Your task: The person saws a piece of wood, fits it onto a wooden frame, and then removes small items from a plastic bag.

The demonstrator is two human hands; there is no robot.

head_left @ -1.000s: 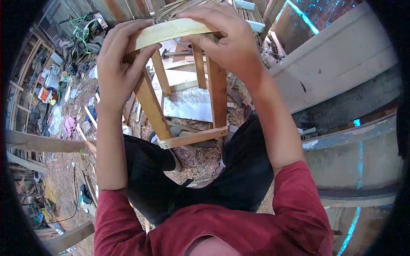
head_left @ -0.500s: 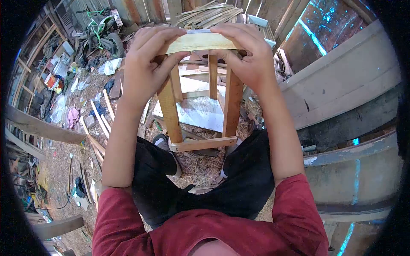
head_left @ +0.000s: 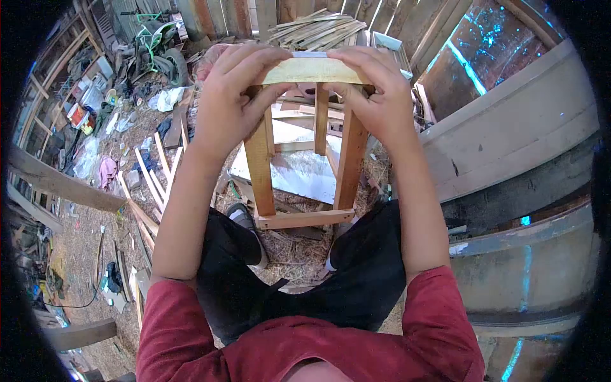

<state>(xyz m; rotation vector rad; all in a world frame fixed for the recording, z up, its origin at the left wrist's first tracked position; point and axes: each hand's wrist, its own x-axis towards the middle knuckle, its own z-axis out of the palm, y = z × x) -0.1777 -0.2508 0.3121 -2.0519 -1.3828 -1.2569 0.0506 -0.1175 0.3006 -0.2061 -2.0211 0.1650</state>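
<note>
A wooden frame with upright legs (head_left: pixel 259 169) stands between my feet, with a crosspiece (head_left: pixel 305 219) joining two legs near the ground. Across its top lies a pale wooden board (head_left: pixel 310 70). My left hand (head_left: pixel 237 95) is closed on the board's left end, fingers over the top and thumb below. The right end is gripped the same way by my right hand (head_left: pixel 377 89). Beneath and behind the frame lies a white panel (head_left: pixel 299 172).
A stack of thin wood strips (head_left: pixel 318 30) lies by the back wall. Loose strips (head_left: pixel 149 181) and scattered litter cover the ground at left, near a green bike (head_left: pixel 153 43). A large grey panel (head_left: pixel 509 118) leans at right.
The frame, board and both hands appear slightly lower and farther right in view. The background has shifted too. Both hands keep their hold on the board.
</note>
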